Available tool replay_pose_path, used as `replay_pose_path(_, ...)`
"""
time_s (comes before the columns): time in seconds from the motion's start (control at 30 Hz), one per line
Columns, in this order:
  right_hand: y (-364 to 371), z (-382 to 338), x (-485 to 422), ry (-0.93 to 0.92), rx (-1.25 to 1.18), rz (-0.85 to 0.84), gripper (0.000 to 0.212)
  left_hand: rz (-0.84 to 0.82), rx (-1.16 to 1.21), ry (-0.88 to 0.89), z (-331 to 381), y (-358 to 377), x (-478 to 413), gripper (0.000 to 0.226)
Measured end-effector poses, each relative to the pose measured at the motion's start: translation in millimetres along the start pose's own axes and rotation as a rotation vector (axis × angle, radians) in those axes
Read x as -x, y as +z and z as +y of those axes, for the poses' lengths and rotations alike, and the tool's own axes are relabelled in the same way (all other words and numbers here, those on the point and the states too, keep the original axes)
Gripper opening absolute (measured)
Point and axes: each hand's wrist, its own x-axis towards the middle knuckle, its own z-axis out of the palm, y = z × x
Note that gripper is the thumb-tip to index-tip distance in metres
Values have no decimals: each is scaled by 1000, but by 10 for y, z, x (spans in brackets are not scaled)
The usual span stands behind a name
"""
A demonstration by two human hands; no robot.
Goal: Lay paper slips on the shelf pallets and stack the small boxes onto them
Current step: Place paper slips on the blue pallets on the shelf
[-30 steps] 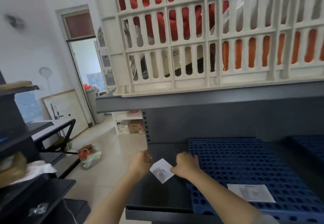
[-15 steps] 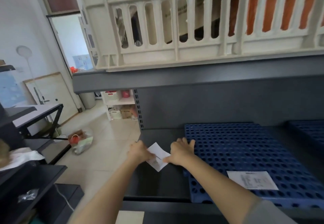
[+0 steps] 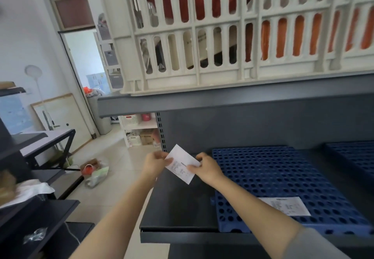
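White printed paper slip point(image 3: 181, 164) is held up between both hands, clear of the dark grey metal shelf point(image 3: 182, 208). It hangs above the bare strip at the shelf's left end, just off the left edge of the blue perforated plastic pallet point(image 3: 283, 173). The left hand point(image 3: 154, 164) pinches the slip's left edge between thumb and fingers. The right hand point(image 3: 206, 169) pinches the right edge, thumb on the printed face. The slip is tilted, with one corner pointing down at the shelf without touching it.

A second white printed slip point(image 3: 285, 205) lies flat on the same pallet, near its front edge. Another blue perforated pallet point(image 3: 356, 157) sits at the shelf's right end, and the part of it in view carries nothing. No small boxes are in view.

This looks like the paper-laying step: one slip is down, this one is in hand, and stacking has not begun. Next, the slip probably goes right onto bare pallet surface, though which pallet cannot be told. It would need to go down flat and print up, with both pinches let go together so the light paper does not skid. The cream slatted plastic crate point(image 3: 202, 80) on the shelf above keeps headroom low, so a shallow reach suits best.
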Motion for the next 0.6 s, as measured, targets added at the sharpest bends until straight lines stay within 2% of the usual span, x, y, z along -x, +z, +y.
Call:
replay_pose_path(0.1, -158, -77, 42, 10, -279, 81, 36, 11, 80, -5, 145, -11, 102, 9)
replay_pose_path(0.23, -423, -88, 125, -10, -390, 181, 15, -56, 81, 23, 307, 63, 296, 15)
replay_pose_path(0.37, -719, -68, 309, -46, -405, 244, 28, -133, -11, 53, 448, 177, 490, 3)
replay_pose_path(0.4, -794, -58, 361, -54, -406, 250, 29, -146, -33, 56, 484, 215, 532, 9)
replay_pose_path(0.53, -1088, 29, 591, -89, -429, 253, 19, -168, -43, 65, 634, 423, 746, 13)
replay_pose_path(0.6, -1237, 120, 727, -101, -440, 243, 22, -154, -30, 77, 717, 562, 888, 11)
